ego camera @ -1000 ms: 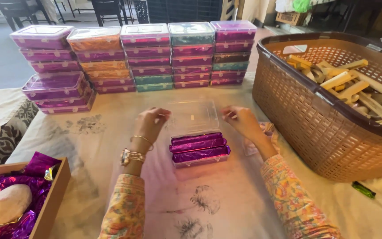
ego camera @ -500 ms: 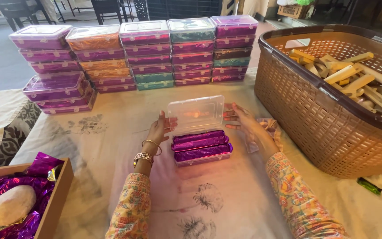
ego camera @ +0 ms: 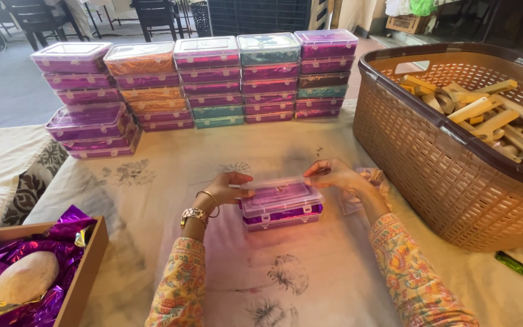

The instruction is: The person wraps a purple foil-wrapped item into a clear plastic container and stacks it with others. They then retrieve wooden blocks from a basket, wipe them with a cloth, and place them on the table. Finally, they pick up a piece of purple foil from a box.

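Clear lid [ego camera: 278, 184] nearly down on box [ego camera: 282, 209]; left hand [ego camera: 228, 188] and right hand [ego camera: 334, 174] pinching its ends; best pressed evenly.

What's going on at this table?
A person is lowering the clear lid on a small plastic box filled with purple foil, left hand and right hand on the lid's two ends. Closed boxes like it sit in stacks at the back of the table. A brown basket of wooden pieces stands on the right, and a wooden tray with foil on the left.
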